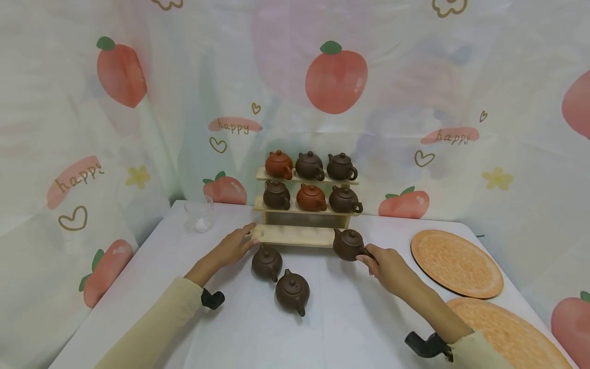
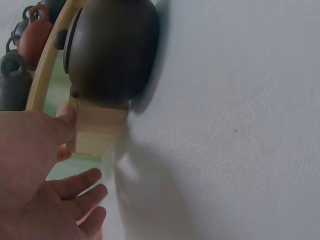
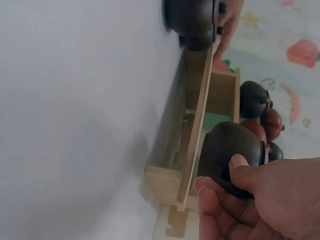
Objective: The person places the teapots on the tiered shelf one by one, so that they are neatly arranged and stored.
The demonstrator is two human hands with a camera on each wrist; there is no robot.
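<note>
Right hand (image 1: 389, 265): grips a dark teapot (image 1: 349, 244) by its handle, thumb on top and fingers curled beneath, as the right wrist view shows.
Held teapot: at the right end of the lowest shelf (image 1: 295, 236) of the rack (image 1: 304, 205), upright, lid on; whether its base rests on the shelf board cannot be told.
Left hand (image 1: 234, 245): fingers straight and loosely spread, tips touching the left end of the lowest shelf; it holds nothing.
Table teapots: two dark ones stand on the white table (image 1: 350, 323) in front of the rack, the near-rack teapot (image 1: 267, 262) just before the shelf by the left hand, the front teapot (image 1: 292, 291) closer to the person and just beside it.
Upper shelves: three teapots on the top row (image 1: 310, 166) and three on the middle row (image 1: 311, 198), mixed dark and reddish brown.
Glass (image 1: 198, 215): clear, on the table left of the rack, apart from the left hand.
Mats (image 1: 455, 263): two round orange ones on the right, one behind the other.
Backdrop (image 1: 336, 77): pale cloth printed with peaches and "happy".
</note>
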